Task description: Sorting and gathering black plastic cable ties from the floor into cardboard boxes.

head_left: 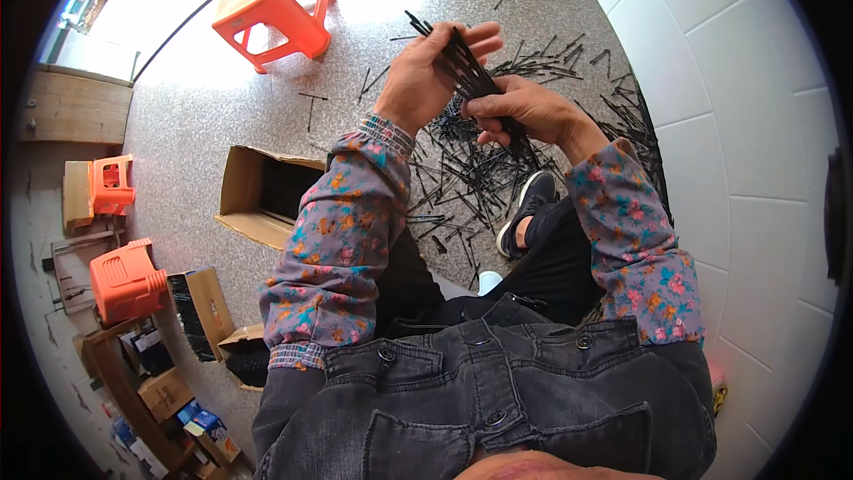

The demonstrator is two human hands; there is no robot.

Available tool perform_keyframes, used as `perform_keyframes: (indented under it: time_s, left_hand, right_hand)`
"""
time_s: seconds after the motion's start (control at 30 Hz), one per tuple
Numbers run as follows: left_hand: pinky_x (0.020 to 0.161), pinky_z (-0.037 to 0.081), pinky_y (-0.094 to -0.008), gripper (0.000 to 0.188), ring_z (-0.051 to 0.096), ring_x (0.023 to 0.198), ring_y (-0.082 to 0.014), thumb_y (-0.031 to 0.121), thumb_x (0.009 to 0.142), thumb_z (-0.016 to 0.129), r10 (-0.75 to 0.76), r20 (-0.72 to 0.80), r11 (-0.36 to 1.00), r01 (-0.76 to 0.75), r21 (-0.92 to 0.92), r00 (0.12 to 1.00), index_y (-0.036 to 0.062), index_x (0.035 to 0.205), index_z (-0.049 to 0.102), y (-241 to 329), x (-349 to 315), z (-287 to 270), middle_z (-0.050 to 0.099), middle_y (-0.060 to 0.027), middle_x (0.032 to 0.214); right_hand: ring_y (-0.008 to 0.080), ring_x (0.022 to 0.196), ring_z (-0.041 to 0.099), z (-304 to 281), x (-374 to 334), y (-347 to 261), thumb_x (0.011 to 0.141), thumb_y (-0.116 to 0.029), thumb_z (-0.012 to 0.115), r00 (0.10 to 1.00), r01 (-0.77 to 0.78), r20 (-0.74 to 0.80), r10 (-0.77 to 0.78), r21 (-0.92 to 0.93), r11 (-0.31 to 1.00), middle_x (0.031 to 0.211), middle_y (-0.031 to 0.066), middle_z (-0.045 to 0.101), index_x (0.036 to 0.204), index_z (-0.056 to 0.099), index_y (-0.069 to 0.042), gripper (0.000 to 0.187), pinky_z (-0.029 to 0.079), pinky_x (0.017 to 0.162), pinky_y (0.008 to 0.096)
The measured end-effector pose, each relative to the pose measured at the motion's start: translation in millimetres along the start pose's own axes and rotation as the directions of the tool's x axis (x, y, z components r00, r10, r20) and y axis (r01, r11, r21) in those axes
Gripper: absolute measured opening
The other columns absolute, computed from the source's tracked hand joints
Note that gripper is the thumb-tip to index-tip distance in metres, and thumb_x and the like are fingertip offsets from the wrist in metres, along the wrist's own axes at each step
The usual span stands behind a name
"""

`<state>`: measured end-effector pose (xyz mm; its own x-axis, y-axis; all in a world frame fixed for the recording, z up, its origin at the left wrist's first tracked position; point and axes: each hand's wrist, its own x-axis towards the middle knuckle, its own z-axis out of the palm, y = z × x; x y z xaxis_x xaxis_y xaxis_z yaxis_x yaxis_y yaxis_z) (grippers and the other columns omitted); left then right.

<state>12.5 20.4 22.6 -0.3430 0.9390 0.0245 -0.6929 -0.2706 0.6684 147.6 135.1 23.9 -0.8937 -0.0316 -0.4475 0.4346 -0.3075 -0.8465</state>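
Observation:
A bundle of thin black sticks slants between my two hands above the floor. The upper part rests between the thumb and palm of my left hand, whose other fingers stretch out behind it. Lower down, my right hand has its thumb and fingers closed round the bundle. Many loose black sticks of the same look lie scattered in a heap below my hands. Their exact kind does not show. Floral sleeves cover both forearms.
A cardboard box with a dark inside stands open left of my leg. An orange stool is at the far left. More orange stools and boxes line the left side. A white tiled wall rises at the right. My shoe borders the heap.

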Motion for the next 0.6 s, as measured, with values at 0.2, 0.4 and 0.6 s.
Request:
perform_keyframes:
  time_s: [0.2, 0.4, 0.6]
  left_hand:
    - [0.096, 0.04, -0.043, 0.028, 0.051, 0.111, -0.0338, 0.026, 0.097, 0.035, 0.168, -0.157, 0.959, -0.199, -0.204, 0.973, 0.0031, 0.106, 0.049, 17, 2, -17, 0.057, -0.0174, 0.112]
    - [0.072, 0.045, -0.0346, 0.027, 0.053, 0.075, -0.0204, 0.023, 0.097, 0.037, 0.146, -0.241, 0.963, -0.194, -0.187, 0.959, 0.002, 0.111, 0.045, 24, -11, -51, 0.053, -0.0061, 0.079]
    - [0.055, 0.031, -0.0249, 0.028, 0.038, 0.06, -0.0095, 0.018, 0.092, 0.046, -0.119, -0.251, 0.992, 0.104, -0.074, 0.961, 0.0005, 0.115, 0.046, 10, -8, -23, 0.04, 0.0023, 0.067]
  right_hand:
    - [0.0063, 0.044, 0.044, -11, -1, 4, 0.084, -0.022, 0.062, 0.999, -0.015, 0.052, 0.016, -0.018, 1.0, 0.058, -0.0026, 0.046, 0.085, 0.055, -0.002, 0.021, 0.051, 0.061, 0.0296]
    - [0.0051, 0.044, 0.042, -11, -4, -1, 0.087, -0.024, 0.059, 1.0, 0.017, -0.019, -0.017, 0.024, 1.0, 0.058, -0.0038, 0.044, 0.084, 0.054, -0.003, 0.021, 0.049, 0.049, 0.0275]
    - [0.0051, 0.042, 0.04, -8, -4, -2, 0.09, -0.027, 0.054, 0.998, 0.04, -0.045, -0.035, 0.105, 0.994, 0.057, -0.0042, 0.042, 0.088, 0.053, -0.002, 0.025, 0.042, 0.041, 0.0227]
